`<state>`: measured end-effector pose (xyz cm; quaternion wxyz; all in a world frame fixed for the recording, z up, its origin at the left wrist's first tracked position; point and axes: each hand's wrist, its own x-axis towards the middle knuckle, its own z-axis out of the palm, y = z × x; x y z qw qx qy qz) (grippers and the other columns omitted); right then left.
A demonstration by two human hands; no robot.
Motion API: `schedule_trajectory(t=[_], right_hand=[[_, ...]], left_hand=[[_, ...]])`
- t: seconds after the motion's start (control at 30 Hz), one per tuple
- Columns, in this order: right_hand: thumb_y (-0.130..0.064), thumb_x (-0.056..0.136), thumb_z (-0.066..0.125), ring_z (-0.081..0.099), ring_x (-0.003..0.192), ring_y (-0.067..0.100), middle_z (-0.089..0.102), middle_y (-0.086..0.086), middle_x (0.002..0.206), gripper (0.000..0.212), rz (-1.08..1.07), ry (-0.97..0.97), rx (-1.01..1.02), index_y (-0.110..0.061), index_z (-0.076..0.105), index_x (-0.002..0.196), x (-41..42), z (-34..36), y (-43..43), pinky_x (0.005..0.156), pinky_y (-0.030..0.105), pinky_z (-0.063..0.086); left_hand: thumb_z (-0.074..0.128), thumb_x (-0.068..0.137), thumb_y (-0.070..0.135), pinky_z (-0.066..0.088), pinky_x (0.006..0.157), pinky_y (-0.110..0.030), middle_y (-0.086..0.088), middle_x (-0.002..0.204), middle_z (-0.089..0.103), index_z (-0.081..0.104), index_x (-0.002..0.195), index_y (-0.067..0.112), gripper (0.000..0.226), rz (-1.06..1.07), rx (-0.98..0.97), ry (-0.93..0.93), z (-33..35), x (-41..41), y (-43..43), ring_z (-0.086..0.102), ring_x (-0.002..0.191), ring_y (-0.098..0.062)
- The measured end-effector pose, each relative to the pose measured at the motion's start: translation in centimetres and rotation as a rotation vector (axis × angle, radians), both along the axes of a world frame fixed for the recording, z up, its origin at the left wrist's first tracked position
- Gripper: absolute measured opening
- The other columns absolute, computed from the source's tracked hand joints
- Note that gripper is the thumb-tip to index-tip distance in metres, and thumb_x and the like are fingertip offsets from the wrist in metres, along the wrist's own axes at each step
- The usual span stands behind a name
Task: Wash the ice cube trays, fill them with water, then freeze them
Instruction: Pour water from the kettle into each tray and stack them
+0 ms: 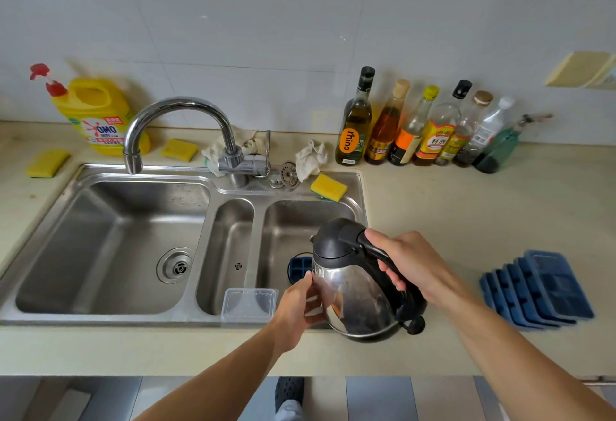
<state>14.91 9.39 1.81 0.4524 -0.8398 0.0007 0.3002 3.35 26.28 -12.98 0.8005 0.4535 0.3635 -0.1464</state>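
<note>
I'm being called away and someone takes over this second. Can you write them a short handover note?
Right hand grips the kettle by its handle, tipped over the right basin.
Left hand rests its fingers on the kettle's side.
One blue tray lies in that basin, mostly hidden by the kettle. A stack of blue trays sits on the counter to the right.
Done: cannot tell whether any tray is washed or filled; no water shows.
Left: fill the trays, then freeze them.
</note>
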Motion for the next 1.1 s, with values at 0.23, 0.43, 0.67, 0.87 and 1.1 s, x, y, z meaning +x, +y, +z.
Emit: schedule_trajectory(t=[0.23,0.43,0.67,0.87,1.1], right_hand=[[-0.060,0.087,0.063,0.041,0.039,0.021,0.049,0.006,0.045,0.060,0.018,0.007,-0.011,-0.014,0.059,0.049,0.12,0.16,0.30,0.047,0.026,0.039],[-0.060,0.088,0.063,0.041,0.039,0.021,0.050,0.006,0.046,0.062,0.022,0.001,-0.017,-0.015,0.059,0.046,0.24,0.20,0.40,0.047,0.026,0.040],[-0.061,0.089,0.062,0.042,0.038,0.021,0.050,0.005,0.045,0.062,0.037,-0.001,-0.028,-0.015,0.059,0.047,0.23,0.21,0.38,0.046,0.024,0.040],[-0.063,0.089,0.061,0.043,0.039,0.021,0.051,0.005,0.046,0.062,0.050,-0.002,-0.039,-0.015,0.059,0.048,0.24,0.22,0.38,0.047,0.023,0.041],[-0.062,0.090,0.061,0.044,0.040,0.021,0.051,0.005,0.046,0.061,0.063,-0.001,-0.048,-0.013,0.060,0.053,0.16,0.41,0.31,0.047,0.025,0.041]], left_hand=[[0.036,0.107,0.045,0.059,0.076,-0.036,-0.018,0.106,0.074,0.070,0.094,0.010,0.051,-0.015,-0.014,-0.008,0.04,-0.02,0.08,0.073,0.095,-0.028],[0.038,0.107,0.045,0.059,0.081,-0.041,-0.016,0.109,0.075,0.068,0.114,0.001,0.054,0.001,-0.019,0.004,-0.19,0.07,0.20,0.071,0.106,-0.032],[0.039,0.107,0.044,0.059,0.080,-0.041,-0.014,0.108,0.076,0.068,0.119,0.004,0.051,-0.001,-0.031,0.017,-0.39,0.12,0.30,0.074,0.101,-0.029],[0.039,0.107,0.043,0.060,0.078,-0.040,-0.015,0.108,0.076,0.071,0.110,0.007,0.049,0.015,-0.043,0.020,-0.45,-0.16,0.34,0.075,0.096,-0.027],[0.038,0.108,0.042,0.060,0.076,-0.041,-0.017,0.107,0.075,0.073,0.105,0.008,0.049,0.019,-0.063,0.008,-0.01,-0.40,0.23,0.076,0.094,-0.028]])
